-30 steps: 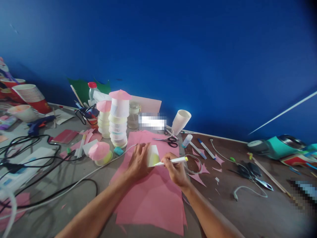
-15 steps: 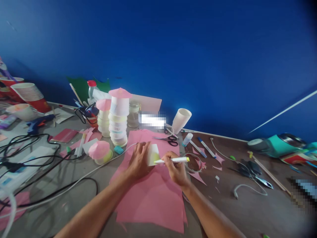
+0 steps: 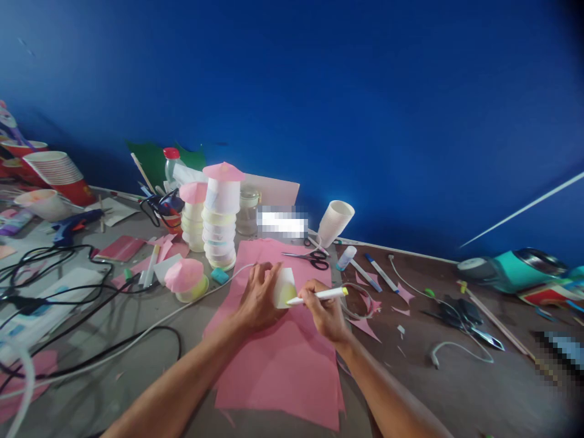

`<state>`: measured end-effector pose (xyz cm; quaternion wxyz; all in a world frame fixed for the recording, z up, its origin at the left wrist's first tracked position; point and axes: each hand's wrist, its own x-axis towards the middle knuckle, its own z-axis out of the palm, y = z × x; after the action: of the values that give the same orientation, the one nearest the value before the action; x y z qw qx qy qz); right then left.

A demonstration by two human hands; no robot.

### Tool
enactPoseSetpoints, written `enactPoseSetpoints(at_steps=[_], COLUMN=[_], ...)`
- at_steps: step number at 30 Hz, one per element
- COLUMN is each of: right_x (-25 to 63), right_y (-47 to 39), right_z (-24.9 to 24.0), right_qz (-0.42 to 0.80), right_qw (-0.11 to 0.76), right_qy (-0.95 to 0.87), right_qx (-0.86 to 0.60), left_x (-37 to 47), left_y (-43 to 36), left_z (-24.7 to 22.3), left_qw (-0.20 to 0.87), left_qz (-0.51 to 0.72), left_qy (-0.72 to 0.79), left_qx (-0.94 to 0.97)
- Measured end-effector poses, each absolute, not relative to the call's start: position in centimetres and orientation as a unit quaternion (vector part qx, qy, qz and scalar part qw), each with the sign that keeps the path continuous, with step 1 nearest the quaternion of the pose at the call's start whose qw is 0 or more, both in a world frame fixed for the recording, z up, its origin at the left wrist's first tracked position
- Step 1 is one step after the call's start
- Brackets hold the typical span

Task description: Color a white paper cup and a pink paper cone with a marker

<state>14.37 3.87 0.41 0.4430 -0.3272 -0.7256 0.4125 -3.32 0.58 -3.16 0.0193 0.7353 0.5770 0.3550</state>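
Across the top of the frame runs the blue wall (image 3: 387, 121), and below it, at lower center, lie the pink sheets (image 3: 278, 371). The tall cup tower (image 3: 221, 213) and the shorter cup tower (image 3: 192, 225), left of center, already have pink tops, as does the low cup (image 3: 191, 293) beneath them in the frame. The left hand (image 3: 261, 298) lies with fingers spread at the left edge of the white paper (image 3: 283, 281), not clenched around anything visible. The right hand (image 3: 325, 313) grasps the yellow-ended marker (image 3: 322, 295) between thumb and fingers. The paper is at the center of the frame, on the pink sheets; its lower part is yellow, while the upper part looks white and uncolored. How much color the fingers hide, I cannot tell. Against the frame half a second earlier, the marker's tip sits slightly lower, nearer the paper's bottom edge; both hands keep the same hold, and the yellow patch shows no certain growth.
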Motion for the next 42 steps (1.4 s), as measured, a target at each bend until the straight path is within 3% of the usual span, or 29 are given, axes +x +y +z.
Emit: enactPoseSetpoints(at_steps=[16,20,42], right_x=[14.6,14.5,14.4], right_y=[3.9,4.1,4.9], right_z=[0.6,0.5,0.1], right_qz=[0.435,0.410,0.501], right_qw=[0.431,0.473,0.470], right_qy=[-0.722,-0.697,-0.634], right_qx=[-0.323,-0.349,-0.355], left_x=[-3.5,-3.6,-3.9], left_y=[0.5,0.5,0.6], left_z=[-3.4,-3.4,-3.6], left_qw=[0.038,0.028,0.067], left_qz=[0.349,0.331,0.333], left_qy=[0.558,0.560,0.563], left_qx=[0.752,0.759,0.753])
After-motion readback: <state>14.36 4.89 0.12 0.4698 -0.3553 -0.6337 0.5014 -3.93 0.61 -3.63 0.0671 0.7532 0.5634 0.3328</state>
